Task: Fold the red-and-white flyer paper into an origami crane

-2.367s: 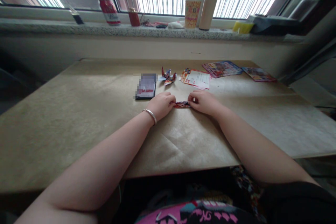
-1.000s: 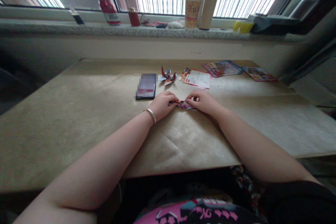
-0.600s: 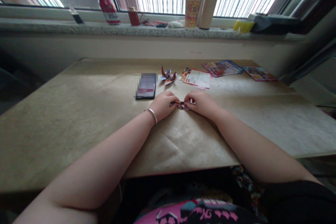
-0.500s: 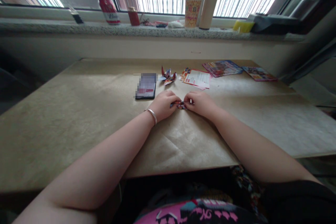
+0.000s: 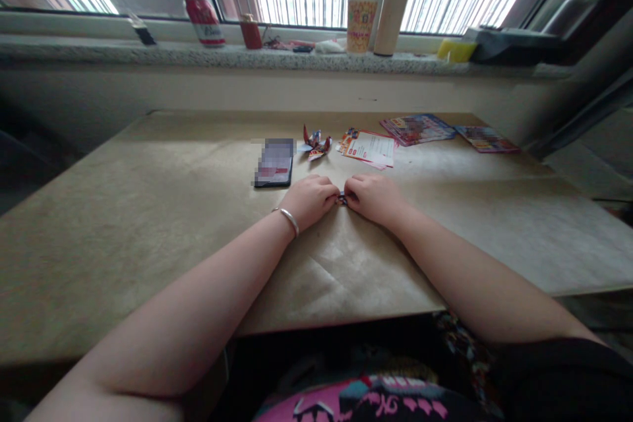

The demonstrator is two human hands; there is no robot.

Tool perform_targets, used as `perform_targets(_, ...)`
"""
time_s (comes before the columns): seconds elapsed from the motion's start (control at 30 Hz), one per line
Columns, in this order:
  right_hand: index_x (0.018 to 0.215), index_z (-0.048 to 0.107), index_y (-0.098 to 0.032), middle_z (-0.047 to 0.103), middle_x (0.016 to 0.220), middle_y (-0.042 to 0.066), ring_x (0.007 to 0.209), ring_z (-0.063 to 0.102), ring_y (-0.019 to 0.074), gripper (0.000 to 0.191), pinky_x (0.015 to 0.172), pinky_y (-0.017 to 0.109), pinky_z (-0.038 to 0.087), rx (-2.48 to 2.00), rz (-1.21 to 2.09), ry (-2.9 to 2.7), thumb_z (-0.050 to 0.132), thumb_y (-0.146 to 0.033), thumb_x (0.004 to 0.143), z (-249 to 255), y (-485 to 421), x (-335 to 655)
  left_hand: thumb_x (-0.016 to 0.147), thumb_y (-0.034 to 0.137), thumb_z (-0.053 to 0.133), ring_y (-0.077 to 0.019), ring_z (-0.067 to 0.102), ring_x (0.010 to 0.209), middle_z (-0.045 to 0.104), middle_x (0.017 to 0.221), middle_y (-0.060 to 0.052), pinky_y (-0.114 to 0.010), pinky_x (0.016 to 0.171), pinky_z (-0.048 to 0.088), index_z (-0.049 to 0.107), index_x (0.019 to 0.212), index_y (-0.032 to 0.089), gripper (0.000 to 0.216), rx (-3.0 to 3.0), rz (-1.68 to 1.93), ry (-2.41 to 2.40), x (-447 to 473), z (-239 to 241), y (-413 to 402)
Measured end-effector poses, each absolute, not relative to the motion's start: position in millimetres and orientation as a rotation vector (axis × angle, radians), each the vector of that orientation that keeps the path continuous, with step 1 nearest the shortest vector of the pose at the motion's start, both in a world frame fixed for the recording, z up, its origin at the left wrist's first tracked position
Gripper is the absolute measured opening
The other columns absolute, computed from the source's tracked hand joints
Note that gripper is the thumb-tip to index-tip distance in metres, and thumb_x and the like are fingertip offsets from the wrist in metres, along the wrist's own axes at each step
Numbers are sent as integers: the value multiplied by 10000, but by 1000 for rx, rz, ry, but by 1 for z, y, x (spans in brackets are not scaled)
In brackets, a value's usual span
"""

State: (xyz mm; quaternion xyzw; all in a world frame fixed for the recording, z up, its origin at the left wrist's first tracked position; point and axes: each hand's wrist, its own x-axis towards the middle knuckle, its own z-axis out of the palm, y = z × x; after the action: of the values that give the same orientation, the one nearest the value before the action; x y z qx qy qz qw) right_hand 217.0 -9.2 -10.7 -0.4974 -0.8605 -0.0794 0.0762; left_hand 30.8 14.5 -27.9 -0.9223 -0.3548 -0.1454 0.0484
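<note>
My left hand, with a silver bangle on the wrist, and my right hand meet on the brown paper-covered table. Both are closed in a pinch on a small folded piece of patterned paper. Only a sliver of that paper shows between the fingertips; the rest is hidden under the hands.
A dark phone lies just beyond my left hand. A folded paper figure sits behind it, with printed leaflets and colourful sheets to the right. The window sill holds a red can, a cup and a tube.
My hands have drawn together along the folded paper. It was a visible strip between them earlier; now it is almost fully covered.
</note>
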Motion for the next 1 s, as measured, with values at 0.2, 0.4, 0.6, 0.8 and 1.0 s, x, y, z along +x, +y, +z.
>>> perform_targets(0.2, 885, 671, -206, 712, 920, 51, 853, 642, 206, 208, 650, 300, 350, -1492, -197, -2580, 494, -314, 888, -6, -16, 218, 915, 221, 514, -209, 611, 880, 689, 919, -68, -315, 817, 477, 724, 926, 177, 214, -2821, -366, -1108, 32, -26, 14)
perform_targets(0.4, 906, 661, -207, 705, 951, 53, 895, 632, 209, 227, 652, 290, 352, -1506, -177, -2545, 534, -394, 892, -8, -16, 217, 914, 240, 504, -207, 604, 845, 676, 909, -66, -300, 696, 460, 689, 893, 177, 196, -2731, -291, -1115, 34, -24, 10)
perform_targets(0.6, 897, 662, -217, 699, 942, 42, 880, 630, 201, 233, 635, 290, 341, -1498, -164, -2544, 546, -418, 887, -9, -14, 218, 913, 270, 497, -199, 618, 834, 682, 897, -55, -291, 647, 445, 696, 884, 196, 215, -2710, -339, -1102, 33, -24, 7)
perform_targets(0.8, 889, 675, -223, 697, 938, 42, 864, 622, 193, 222, 623, 280, 334, -1505, -151, -2534, 557, -411, 893, -10, -14, 218, 903, 257, 498, -198, 629, 839, 696, 912, -57, -299, 696, 480, 716, 872, 193, 229, -2733, -409, -1091, 31, -27, 11)
perform_targets(1.0, 919, 672, -234, 694, 950, 36, 864, 617, 190, 223, 632, 278, 339, -1515, -102, -2515, 538, -412, 898, -11, -15, 219, 903, 195, 488, -202, 623, 931, 706, 1064, -71, -336, 874, 497, 708, 950, 164, 227, -2835, -433, -1006, 31, -30, 16)
